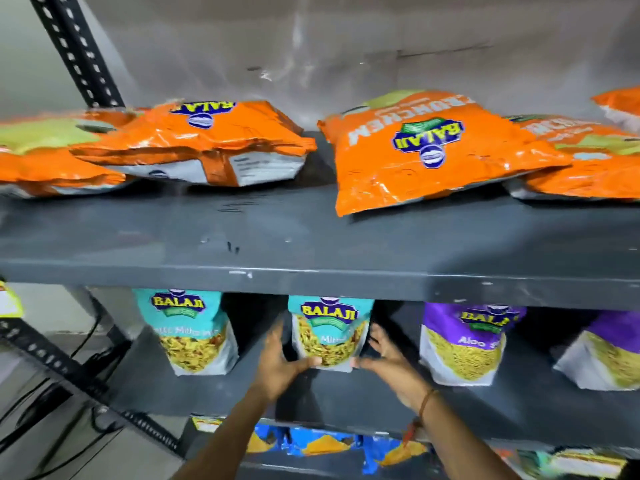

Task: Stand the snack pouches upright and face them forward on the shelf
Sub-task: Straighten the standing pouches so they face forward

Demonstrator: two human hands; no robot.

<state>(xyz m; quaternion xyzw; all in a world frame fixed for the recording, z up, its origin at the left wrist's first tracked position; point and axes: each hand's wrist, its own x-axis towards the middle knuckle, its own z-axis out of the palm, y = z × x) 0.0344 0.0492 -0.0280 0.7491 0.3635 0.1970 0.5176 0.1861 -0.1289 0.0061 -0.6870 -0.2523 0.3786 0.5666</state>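
Observation:
A teal snack pouch stands upright, front facing me, in the middle of the dark grey middle shelf. My left hand cups its left side and my right hand cups its right side, both thumbs touching its lower front corners. Another teal pouch stands upright to the left. Two purple pouches stand to the right, the far one tilted. On the upper shelf several orange pouches lie flat.
A black slotted upright rises at the top left and a diagonal brace crosses the lower left. Blue and yellow packets lie on the shelf below. Black cables run over the floor at the left.

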